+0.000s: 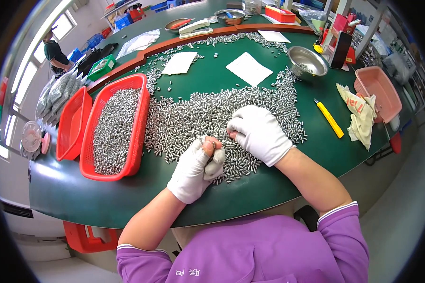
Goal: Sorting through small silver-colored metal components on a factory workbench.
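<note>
Main risk is spillage: small, rounded silver metal pieces [189, 118] lie loose in a broad heap on the dark green tabletop [99, 200], beneath and around both hands. A careless forearm sweep could send the near fringe over the table's edge. Loose glove cloth might snag pieces or dull the fingertips' feel, so one could slip from a pinch. A wide reach rightward could meet the yellow plastic utility knife [329, 118] — blade state too small to tell.

Pose: both forearms enter from below, elbows bent, wrists angled inward. Left hand [192, 172], in a white cloth glove with bare tips showing, curls closed at the heap's near side; thumb meets forefinger, a silver piece apparently pinched between. Right hand [260, 134], similarly gloved, arches knuckles-up over the heap, fingers bunched, tips pointing left — cannot tell whether it grips anything. The hands are near, not touching.
</note>
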Motion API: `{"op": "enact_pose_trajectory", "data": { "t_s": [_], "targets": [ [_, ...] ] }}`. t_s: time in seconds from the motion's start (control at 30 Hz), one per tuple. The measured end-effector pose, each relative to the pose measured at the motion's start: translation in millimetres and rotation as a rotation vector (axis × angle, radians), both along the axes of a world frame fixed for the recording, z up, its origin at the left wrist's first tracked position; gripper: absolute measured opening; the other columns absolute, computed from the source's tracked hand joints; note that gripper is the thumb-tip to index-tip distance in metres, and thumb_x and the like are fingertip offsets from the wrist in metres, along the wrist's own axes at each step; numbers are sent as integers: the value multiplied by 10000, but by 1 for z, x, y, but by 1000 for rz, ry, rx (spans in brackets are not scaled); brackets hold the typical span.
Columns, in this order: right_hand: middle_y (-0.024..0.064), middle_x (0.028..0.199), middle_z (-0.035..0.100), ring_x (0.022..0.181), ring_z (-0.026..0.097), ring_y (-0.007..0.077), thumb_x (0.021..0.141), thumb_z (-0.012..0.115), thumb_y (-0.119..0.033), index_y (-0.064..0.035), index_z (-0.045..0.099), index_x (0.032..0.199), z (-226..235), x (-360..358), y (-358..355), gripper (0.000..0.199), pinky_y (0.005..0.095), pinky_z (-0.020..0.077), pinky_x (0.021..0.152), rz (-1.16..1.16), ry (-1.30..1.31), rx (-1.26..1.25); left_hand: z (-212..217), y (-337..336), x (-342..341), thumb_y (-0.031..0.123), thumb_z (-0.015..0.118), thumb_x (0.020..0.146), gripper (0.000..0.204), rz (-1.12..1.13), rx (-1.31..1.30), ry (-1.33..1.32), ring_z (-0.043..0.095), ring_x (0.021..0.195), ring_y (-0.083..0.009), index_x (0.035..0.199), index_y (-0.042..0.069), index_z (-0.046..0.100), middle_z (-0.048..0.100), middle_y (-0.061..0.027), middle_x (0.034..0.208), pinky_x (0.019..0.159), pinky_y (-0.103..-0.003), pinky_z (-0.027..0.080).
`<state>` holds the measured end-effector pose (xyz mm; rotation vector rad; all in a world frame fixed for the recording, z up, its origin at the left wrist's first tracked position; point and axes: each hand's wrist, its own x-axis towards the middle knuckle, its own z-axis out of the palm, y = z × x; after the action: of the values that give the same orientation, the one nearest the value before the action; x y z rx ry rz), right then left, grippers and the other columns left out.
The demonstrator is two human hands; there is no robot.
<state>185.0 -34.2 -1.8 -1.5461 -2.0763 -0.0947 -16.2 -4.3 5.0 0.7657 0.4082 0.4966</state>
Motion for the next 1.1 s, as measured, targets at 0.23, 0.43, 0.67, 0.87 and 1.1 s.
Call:
{"op": "enact_pose_trajectory", "data": {
  "t_s": [0.23,0.43,0.67,0.87,1.1],
  "targets": [
    [57,922,612,929,585,259,715,726,-230,-94,659,843,18,8,-8,198,373,479,833,43,94,-123,1,1,-1,383,593,913,256,8,5,0,310,514,-58,947,144,507,463,31,720,468,-206,248],
    [65,912,613,915,592,261,703,717,-178,-81,653,803,7,3,-2,153,372,488,805,55,100,-75,2,1,1,391,616,899,272,23,13,45,309,527,-56,954,153,495,463,39,739,499,-214,262],
    [72,936,618,928,599,254,726,715,-104,-75,622,814,12,-3,-6,131,354,485,834,39,245,-39,-2,4,-3,326,643,891,249,-30,-34,-42,318,557,-65,981,146,497,463,17,765,515,-210,270],
    [71,932,624,984,598,254,681,772,-74,-61,652,832,21,-5,-11,193,358,482,851,193,433,12,-2,3,-4,253,677,860,274,-128,-76,-101,347,593,-66,1028,129,499,503,-13,841,532,-205,295],
    [73,929,637,970,604,283,692,767,-93,-65,680,892,20,-6,-8,220,386,480,853,382,458,42,-4,4,-2,270,650,889,268,-118,-30,-6,313,549,-57,1014,123,465,465,6,775,496,-191,254]
  ]
}}
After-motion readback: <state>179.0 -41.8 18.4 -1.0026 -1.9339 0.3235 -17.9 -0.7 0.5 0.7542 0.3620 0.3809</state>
